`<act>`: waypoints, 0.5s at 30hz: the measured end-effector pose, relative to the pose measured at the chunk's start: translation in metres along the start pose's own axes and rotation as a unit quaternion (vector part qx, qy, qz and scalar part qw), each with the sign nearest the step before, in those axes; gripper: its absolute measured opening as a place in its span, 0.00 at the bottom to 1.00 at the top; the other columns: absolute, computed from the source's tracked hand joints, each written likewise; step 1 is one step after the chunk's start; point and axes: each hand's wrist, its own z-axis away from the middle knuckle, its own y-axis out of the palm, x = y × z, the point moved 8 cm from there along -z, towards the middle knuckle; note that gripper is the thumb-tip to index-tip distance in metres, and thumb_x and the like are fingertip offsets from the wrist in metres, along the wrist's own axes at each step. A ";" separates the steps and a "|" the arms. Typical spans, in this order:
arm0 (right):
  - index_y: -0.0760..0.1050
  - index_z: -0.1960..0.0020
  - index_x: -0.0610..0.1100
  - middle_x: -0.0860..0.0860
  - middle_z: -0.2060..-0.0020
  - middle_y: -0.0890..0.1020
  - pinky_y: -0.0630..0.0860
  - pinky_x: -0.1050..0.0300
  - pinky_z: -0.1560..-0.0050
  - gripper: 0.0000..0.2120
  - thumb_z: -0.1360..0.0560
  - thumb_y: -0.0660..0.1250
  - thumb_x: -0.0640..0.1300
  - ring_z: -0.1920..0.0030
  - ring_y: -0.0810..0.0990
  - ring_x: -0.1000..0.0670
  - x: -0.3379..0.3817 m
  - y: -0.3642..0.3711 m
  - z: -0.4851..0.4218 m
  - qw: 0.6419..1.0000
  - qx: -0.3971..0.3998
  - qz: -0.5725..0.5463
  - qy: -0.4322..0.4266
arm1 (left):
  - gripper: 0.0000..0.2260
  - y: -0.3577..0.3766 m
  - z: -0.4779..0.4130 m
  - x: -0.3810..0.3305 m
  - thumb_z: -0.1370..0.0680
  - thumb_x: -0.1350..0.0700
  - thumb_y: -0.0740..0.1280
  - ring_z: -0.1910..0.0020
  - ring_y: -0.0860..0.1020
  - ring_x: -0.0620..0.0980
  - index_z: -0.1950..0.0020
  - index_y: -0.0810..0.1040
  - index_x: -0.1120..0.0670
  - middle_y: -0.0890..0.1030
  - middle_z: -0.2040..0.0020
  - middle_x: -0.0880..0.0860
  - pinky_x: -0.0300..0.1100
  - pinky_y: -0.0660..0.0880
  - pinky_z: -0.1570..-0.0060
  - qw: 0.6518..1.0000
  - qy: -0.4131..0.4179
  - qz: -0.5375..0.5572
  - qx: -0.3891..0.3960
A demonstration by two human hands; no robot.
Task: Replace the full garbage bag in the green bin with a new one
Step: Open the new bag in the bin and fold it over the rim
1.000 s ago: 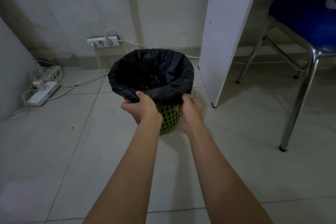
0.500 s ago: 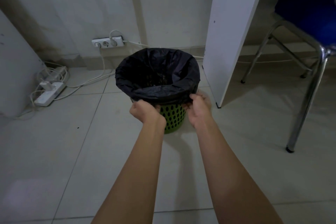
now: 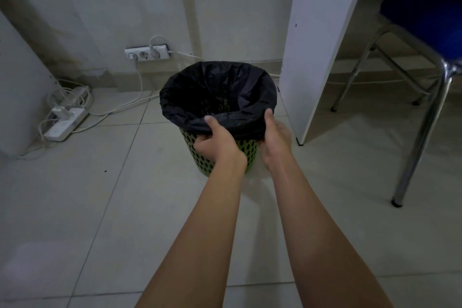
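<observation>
Head view: bag (image 3: 217, 92) contents too dark, right hand (image 3: 276, 140) fingers blurred.

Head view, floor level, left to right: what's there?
power strip on the floor → wall socket strip → green bin with black garbage bag → white desk panel → blue chair.

Both bare arms stretched out forward and down, pretty much parallel. Left hand (image 3: 217, 142) has its fingers curled and thumb up, pinching shut. Right hand (image 3: 275, 141) is curled too, thumb raised.
</observation>
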 end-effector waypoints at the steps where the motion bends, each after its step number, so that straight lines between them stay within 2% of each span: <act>1: 0.79 0.50 0.41 0.49 0.57 0.84 0.80 0.56 0.54 0.13 0.20 0.68 0.51 0.56 0.83 0.51 -0.002 0.000 0.000 1.000 -0.004 0.009 0.002 | 0.17 0.002 0.000 -0.002 0.20 0.49 0.67 0.51 0.80 0.54 0.39 0.74 0.60 0.80 0.46 0.54 0.43 0.78 0.55 1.000 0.008 -0.008 0.002; 3: 0.80 0.49 0.41 0.45 0.54 0.85 0.79 0.54 0.54 0.10 0.18 0.65 0.47 0.57 0.82 0.49 -0.007 -0.001 -0.003 1.000 -0.010 0.004 0.016 | 0.14 0.003 -0.004 -0.008 0.19 0.56 0.66 0.51 0.79 0.54 0.37 0.74 0.61 0.79 0.46 0.54 0.39 0.74 0.54 0.999 0.024 -0.027 0.000; 5: 0.78 0.41 0.38 0.42 0.52 0.85 0.79 0.54 0.56 0.10 0.17 0.59 0.38 0.58 0.81 0.48 -0.007 0.000 -0.004 0.999 0.003 -0.018 0.027 | 0.12 0.001 -0.012 -0.014 0.20 0.59 0.66 0.51 0.81 0.57 0.39 0.75 0.63 0.80 0.46 0.57 0.42 0.78 0.53 0.999 0.026 -0.033 -0.004; 6: 0.76 0.38 0.38 0.43 0.53 0.84 0.78 0.56 0.59 0.14 0.19 0.57 0.32 0.61 0.80 0.49 -0.003 0.000 -0.004 1.000 0.012 -0.020 0.021 | 0.11 0.000 -0.018 -0.017 0.21 0.60 0.66 0.51 0.82 0.58 0.42 0.76 0.63 0.81 0.46 0.59 0.45 0.80 0.51 0.999 0.026 -0.035 -0.004; 7: 0.75 0.37 0.39 0.44 0.54 0.83 0.77 0.58 0.61 0.17 0.21 0.55 0.29 0.62 0.79 0.50 0.001 0.000 -0.002 1.000 0.018 0.000 0.005 | 0.08 -0.001 -0.025 -0.021 0.22 0.60 0.66 0.54 0.82 0.56 0.45 0.77 0.63 0.81 0.49 0.58 0.45 0.79 0.51 0.999 0.028 -0.036 -0.001; 9: 0.75 0.39 0.40 0.46 0.52 0.82 0.76 0.64 0.61 0.18 0.24 0.59 0.27 0.60 0.79 0.51 0.012 -0.001 0.003 0.991 0.017 0.122 -0.059 | 0.04 -0.002 -0.039 -0.028 0.23 0.62 0.67 0.62 0.78 0.53 0.56 0.76 0.61 0.79 0.58 0.55 0.42 0.76 0.57 0.999 0.025 -0.032 0.014; 11: 0.76 0.45 0.41 0.48 0.54 0.81 0.74 0.67 0.61 0.14 0.28 0.66 0.30 0.56 0.78 0.52 0.021 0.001 0.010 0.950 0.001 0.270 -0.154 | 0.09 0.000 -0.052 -0.038 0.22 0.64 0.68 0.68 0.75 0.50 0.62 0.73 0.60 0.77 0.64 0.53 0.41 0.75 0.64 0.999 0.014 -0.034 0.031; 13: 0.76 0.50 0.44 0.49 0.54 0.77 0.72 0.61 0.57 0.11 0.30 0.71 0.34 0.55 0.75 0.50 0.025 0.003 0.019 0.882 -0.036 0.397 -0.253 | 0.11 0.001 -0.060 -0.051 0.22 0.65 0.68 0.69 0.75 0.49 0.63 0.72 0.60 0.77 0.63 0.54 0.41 0.76 0.67 0.998 0.016 -0.037 0.041; 15: 0.78 0.52 0.45 0.51 0.52 0.72 0.65 0.59 0.50 0.10 0.31 0.74 0.39 0.51 0.69 0.50 0.029 0.001 0.025 0.821 -0.082 0.470 -0.313 | 0.12 0.001 -0.066 -0.062 0.21 0.67 0.68 0.64 0.79 0.51 0.62 0.69 0.60 0.78 0.60 0.56 0.46 0.80 0.57 0.998 0.021 -0.032 0.043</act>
